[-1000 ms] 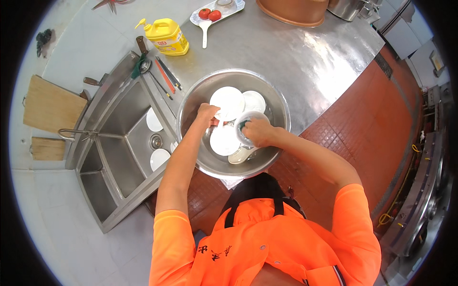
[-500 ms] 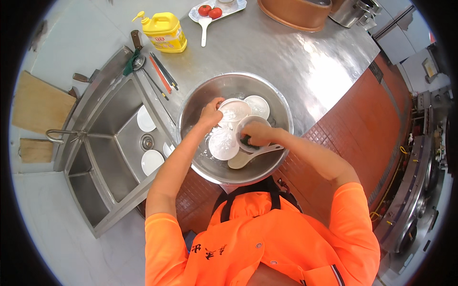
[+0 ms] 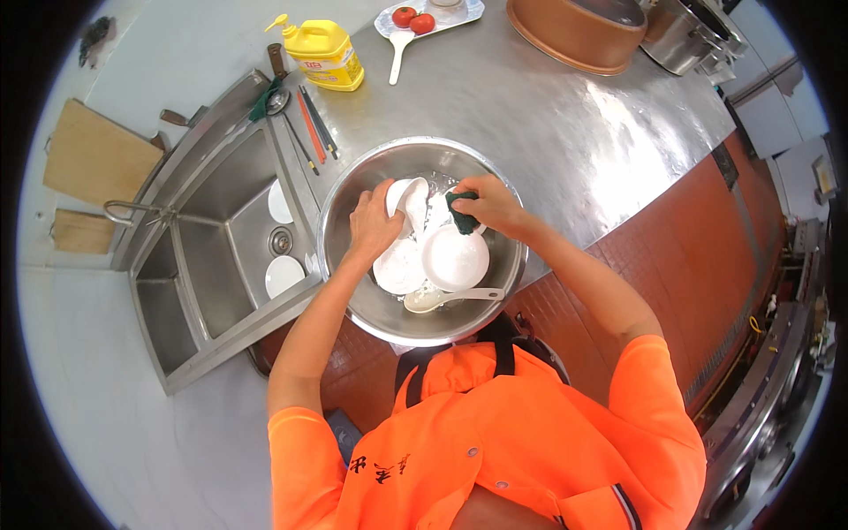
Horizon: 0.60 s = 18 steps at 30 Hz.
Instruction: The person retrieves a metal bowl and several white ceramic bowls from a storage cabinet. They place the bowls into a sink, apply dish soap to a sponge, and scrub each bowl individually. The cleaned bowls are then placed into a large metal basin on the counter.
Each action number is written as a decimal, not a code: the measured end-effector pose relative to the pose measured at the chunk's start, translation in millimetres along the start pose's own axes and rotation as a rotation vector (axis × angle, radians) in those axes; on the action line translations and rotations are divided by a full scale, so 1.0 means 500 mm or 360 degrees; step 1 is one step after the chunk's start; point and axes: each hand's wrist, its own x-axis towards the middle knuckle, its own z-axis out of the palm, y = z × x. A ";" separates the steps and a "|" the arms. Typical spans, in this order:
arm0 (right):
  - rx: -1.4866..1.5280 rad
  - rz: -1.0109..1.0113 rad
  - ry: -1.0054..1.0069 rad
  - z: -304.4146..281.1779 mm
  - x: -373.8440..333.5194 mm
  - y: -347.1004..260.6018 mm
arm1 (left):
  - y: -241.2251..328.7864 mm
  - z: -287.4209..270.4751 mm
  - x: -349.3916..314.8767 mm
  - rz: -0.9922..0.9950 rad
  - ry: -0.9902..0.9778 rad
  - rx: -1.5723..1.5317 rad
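A large steel basin (image 3: 353, 172) holds wet white dishes. My left hand (image 3: 375, 219), closed, grips a white bowl (image 3: 408, 201) tilted on its side in the basin's upper left. Just right of it, the fingers of my right hand (image 3: 495, 205) are closed on a dark green scouring pad (image 3: 461, 214). Below the pad sits another white bowl (image 3: 456, 258), beside a white dish (image 3: 399, 267) with suds or water on it. A pale serving spoon (image 3: 426, 302) lies along the basin's near side, its handle pointing right.
Left of the basin is a steel sink (image 3: 201, 256) with white plates (image 3: 283, 276) in it. Chopsticks (image 3: 311, 124), a ladle (image 3: 277, 102) and a yellow pump jug (image 3: 325, 57) stand or lie on the steel counter. Farther back are a tomato tray (image 3: 459, 16) and a copper-coloured pot (image 3: 579, 35).
My left hand has tipped a bowl onto its side. My right hand, with the pad, has come out of the other bowl and moved up beside the tilted one. The view has shifted slightly.
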 end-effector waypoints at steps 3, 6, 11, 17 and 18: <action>-0.0563 -0.0546 0.0216 0.017 0.028 0.001 | 0.000 0.008 -0.018 -0.0250 0.0221 0.0110; -0.0779 -0.0651 0.0109 0.028 0.070 -0.014 | 0.019 0.003 -0.040 -0.0483 0.0417 0.0053; -0.1532 -0.1274 -0.0046 0.056 0.143 0.074 | 0.028 -0.008 -0.056 -0.0127 0.0775 0.0190; -0.0843 -0.0567 0.0076 0.051 0.156 0.021 | 0.012 0.003 -0.049 -0.0290 0.0739 -0.0078; -0.0753 -0.0608 0.0071 0.052 0.150 0.000 | 0.002 0.010 -0.044 -0.0389 0.0682 -0.0212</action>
